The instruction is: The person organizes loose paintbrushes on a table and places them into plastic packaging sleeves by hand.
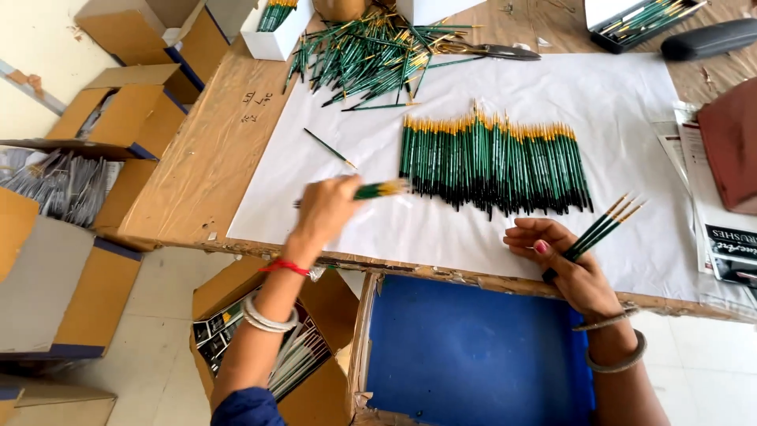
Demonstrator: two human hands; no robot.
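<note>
Standing over the bench (197, 170), the person works on a white paper sheet (623, 102) spread across its brown top. The left hand (327, 209) is blurred; its grip looks pinched around a small bunch of green brushes (380, 189), which pokes out toward the neat row of brushes (495, 164) just beside it. That row lies in the middle of the sheet, green handles side by side, yellow-gold ends pointing away from the person and dark ends toward them.

The right hand (564, 264) rests at the near edge of the sheet, below the row's right end, fingers pressed together on a few brushes (603, 225) that fan out up and to the right.

Beyond the row, at the far edge of the sheet, sits a loose heap of brushes (371, 55), with scissors (493, 51) just right of it. A single stray brush (330, 148) lies left of the row. A white box (276, 31) holding more brushes stands left of the heap. Cardboard boxes (130, 110) crowd the floor off the bench's left side.
</note>
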